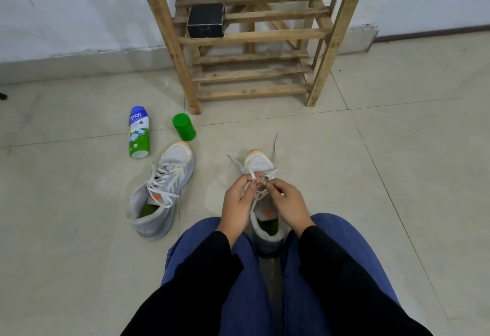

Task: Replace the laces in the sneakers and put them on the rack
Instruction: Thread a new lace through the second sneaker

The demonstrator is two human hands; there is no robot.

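Setting: I sit on a tiled floor (344, 176), facing a wooden rack (252, 73) that stands against a white wall.
Left hand: My left hand (238, 203) is curled over the near sneaker (258, 162), thumb and fingertips pinching a loop of white lace (252, 176) just above the eyelets.
Right hand: My right hand (287, 203) is curled too, its fingertips closed on the same lace beside the left; the two hands almost touch.
Near sneaker: It sits on the floor between my knees (201, 243), toe pointing at the rack, heel towards me, green insole showing. Two loose lace ends trail out past the toe on either side.
Second sneaker: The second sneaker (164, 190) lies on the floor to my left, apart from the first, laced, toe angled towards the rack.
Rack: Neither sneaker is on it. A black box (206, 20) rests on an upper shelf at the left.
Also on the floor: A blue, white and green bottle (138, 131) lies on its side left of the rack, with a green cap (184, 126) near it.
Clothing: Black sleeves (344, 269), blue jeans.
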